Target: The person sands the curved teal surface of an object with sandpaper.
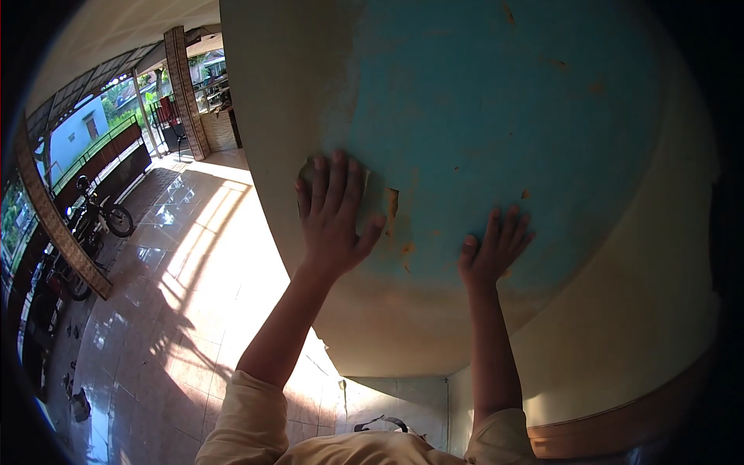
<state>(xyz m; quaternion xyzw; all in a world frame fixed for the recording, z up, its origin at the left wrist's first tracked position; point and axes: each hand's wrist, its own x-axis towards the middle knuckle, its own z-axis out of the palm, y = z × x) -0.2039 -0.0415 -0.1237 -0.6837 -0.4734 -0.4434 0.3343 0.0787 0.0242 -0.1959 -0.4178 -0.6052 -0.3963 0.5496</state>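
Note:
A wall with a large blue painted patch point(496, 101) and a beige border fills the middle of the view. Palm toward the wall, my left hand point(333, 209) has its fingers stretched out at the left part of the surface. A thin greyish-brown flat piece point(366, 183) shows at the edges of those fingers; its kind I cannot tell. Just right of the thumb is a chipped spot point(393, 203) with peeling paint. My right hand point(496, 248) is laid with spread fingers against the lower blue area, below a small chip point(525, 194).
Sunlit shiny floor tiles point(194, 310) stretch out on the left. A motorcycle point(105, 209) is parked by a tiled pillar point(66, 225) and a dark gate point(116, 163). A brown band point(612, 434) runs along the lower right. Small dark items point(80, 404) lie on the floor.

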